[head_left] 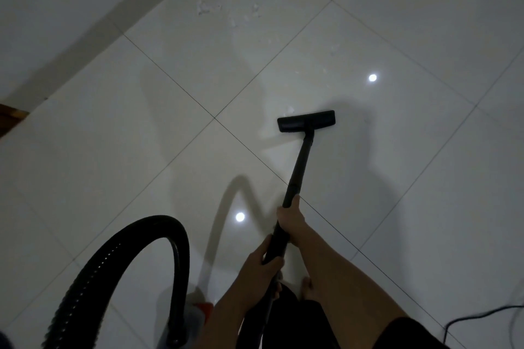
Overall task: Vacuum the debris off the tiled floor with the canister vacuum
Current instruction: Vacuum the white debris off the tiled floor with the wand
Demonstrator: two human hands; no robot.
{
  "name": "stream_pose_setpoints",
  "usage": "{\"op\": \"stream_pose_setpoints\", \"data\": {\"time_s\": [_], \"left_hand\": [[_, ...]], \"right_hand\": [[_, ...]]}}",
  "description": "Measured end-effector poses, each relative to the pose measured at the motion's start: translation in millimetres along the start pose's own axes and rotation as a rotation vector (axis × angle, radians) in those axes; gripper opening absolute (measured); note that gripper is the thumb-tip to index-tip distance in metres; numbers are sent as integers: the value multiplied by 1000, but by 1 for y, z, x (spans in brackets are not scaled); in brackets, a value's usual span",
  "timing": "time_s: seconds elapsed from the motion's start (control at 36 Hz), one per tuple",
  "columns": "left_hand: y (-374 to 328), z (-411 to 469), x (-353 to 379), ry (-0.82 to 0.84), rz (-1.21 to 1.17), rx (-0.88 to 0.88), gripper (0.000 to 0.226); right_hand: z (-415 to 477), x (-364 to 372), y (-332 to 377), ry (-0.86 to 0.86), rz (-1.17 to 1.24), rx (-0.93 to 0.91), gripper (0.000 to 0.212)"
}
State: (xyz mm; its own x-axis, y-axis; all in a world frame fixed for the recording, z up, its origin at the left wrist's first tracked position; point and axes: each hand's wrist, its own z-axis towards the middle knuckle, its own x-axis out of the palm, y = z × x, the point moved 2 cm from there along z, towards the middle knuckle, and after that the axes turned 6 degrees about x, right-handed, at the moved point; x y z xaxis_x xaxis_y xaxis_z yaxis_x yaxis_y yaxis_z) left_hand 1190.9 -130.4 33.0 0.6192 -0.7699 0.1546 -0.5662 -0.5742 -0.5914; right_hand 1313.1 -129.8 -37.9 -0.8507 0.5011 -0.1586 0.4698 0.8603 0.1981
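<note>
Since the hose (119, 258) arches close on the left, a long push toward the white crumbs (209, 7) could, I judge, tug it and lift the floor head (306, 121) off the tiles, though left hand (262, 259) and right hand (290, 221) both grip the wand (299, 167), clenched tight.

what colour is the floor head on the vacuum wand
Black, matching the wand. The floor head shows best in the head view, flat on the pale tile.

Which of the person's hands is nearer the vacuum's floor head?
The right hand. It grips the wand higher up, closer to the floor head. The left hand holds the wand lower down, nearer the body.
</note>
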Motion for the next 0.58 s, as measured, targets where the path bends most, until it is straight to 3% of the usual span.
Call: {"op": "stream_pose_setpoints", "data": {"time_s": [0.58], "left_hand": [[-19, 11, -3, 14, 48, -34, 61]], "right_hand": [[4, -7, 19, -7, 30, 0, 76]]}}
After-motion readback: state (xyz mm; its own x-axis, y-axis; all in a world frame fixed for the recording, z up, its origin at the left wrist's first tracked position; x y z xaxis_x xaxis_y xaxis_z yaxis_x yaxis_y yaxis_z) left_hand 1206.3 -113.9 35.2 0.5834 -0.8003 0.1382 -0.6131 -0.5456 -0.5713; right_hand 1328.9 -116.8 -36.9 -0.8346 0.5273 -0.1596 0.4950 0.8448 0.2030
